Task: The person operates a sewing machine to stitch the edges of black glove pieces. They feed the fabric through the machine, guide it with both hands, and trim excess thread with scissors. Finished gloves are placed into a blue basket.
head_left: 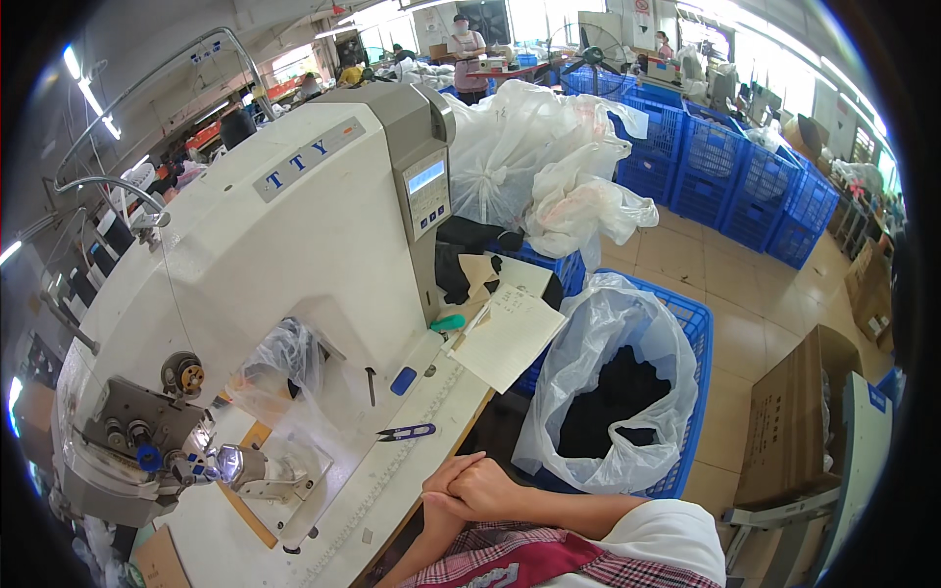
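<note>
Thread snips [407, 432] lie on the white table [216, 549] near my left hand [448, 475] and right hand [487, 493], clasped closed together, and farther out I note handwriting on a paper sheet [510, 338], blue lettering on the sewing machine [255, 245] and print on a brown carton [792, 421].

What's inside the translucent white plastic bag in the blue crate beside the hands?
Bunched black fabric shows through the open mouth of the translucent white plastic bag. Whatever lies beneath that black fabric is covered, as is the bag's bottom.
</note>
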A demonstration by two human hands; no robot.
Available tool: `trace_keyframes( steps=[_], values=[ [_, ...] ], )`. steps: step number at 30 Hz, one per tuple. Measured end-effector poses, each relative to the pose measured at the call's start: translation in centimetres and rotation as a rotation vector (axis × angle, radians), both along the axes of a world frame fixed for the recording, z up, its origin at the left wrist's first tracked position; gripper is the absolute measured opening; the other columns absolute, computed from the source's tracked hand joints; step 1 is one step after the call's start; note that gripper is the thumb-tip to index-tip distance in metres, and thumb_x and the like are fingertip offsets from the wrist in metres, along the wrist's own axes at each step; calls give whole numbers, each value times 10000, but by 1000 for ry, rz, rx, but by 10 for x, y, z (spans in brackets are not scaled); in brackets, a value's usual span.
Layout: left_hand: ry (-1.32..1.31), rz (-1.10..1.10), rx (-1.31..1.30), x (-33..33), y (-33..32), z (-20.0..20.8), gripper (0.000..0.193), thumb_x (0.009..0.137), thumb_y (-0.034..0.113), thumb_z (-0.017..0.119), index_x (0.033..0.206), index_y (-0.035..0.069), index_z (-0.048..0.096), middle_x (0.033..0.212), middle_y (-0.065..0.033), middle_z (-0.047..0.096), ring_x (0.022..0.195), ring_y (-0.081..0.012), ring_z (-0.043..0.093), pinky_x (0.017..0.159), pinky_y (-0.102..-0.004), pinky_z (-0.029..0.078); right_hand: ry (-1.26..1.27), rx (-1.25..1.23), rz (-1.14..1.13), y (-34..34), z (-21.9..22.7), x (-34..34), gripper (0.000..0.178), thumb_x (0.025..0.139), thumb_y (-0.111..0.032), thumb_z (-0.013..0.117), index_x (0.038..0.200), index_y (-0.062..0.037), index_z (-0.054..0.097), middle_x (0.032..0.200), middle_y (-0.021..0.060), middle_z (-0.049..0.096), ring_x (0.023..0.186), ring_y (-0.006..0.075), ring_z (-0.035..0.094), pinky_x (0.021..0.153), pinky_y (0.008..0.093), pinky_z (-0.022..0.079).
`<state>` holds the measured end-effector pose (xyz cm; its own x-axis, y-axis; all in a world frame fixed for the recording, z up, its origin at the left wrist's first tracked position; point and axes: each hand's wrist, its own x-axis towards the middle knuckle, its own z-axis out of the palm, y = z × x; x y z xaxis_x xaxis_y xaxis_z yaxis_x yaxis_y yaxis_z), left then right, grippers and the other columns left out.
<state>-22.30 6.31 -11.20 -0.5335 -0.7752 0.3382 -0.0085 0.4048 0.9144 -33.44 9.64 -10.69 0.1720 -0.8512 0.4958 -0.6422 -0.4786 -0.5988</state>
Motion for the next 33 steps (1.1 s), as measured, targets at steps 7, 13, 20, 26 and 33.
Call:
trace_keyframes(
  steps=[7, 13, 20, 26, 33],
  values=[
    [-75, -5, -36, 0, 0, 15, 332, 809, 96, 588, 1112, 14, 694, 983, -161, 681, 902, -269, 665, 802, -326, 519, 8, 6, -8, 1, 3, -2, 593, 946, -435, 515, 559, 5, 600, 535, 160, 569, 492, 346, 559, 483, 426, 441],
    [1, 10, 30, -1, 7, 29, 382, 876, 232, 531, 1140, -2, 678, 1056, -181, 675, 968, -286, 652, 873, -350, 499, 24, 10, 18, 1, 10, -3, 601, 941, -445, 524, 548, 3, 598, 523, 161, 562, 480, 352, 557, 475, 429, 447],
    [23, -51, -38, 6, 2, 28, 365, 892, 218, 540, 1147, -8, 672, 1064, -179, 679, 977, -286, 649, 883, -350, 497, 32, 8, 12, 3, 21, 1, 591, 941, -446, 533, 560, -1, 606, 534, 160, 568, 500, 351, 567, 488, 424, 459],
    [-185, -27, -195, 14, -10, 33, 381, 757, 95, 635, 1132, 45, 688, 1009, -152, 689, 900, -293, 682, 790, -328, 537, 161, 28, 159, 3, 23, -10, 515, 951, -442, 524, 695, -6, 618, 684, 173, 622, 658, 346, 621, 591, 417, 494],
    [-267, -126, -159, 31, -15, 43, 440, 732, 84, 683, 1169, 47, 674, 984, -145, 697, 867, -276, 689, 763, -315, 538, -3, 146, 317, 8, 34, -22, 285, 955, -313, 557, 966, -45, 655, 802, 161, 657, 758, 357, 645, 688, 432, 521]
  ],
)
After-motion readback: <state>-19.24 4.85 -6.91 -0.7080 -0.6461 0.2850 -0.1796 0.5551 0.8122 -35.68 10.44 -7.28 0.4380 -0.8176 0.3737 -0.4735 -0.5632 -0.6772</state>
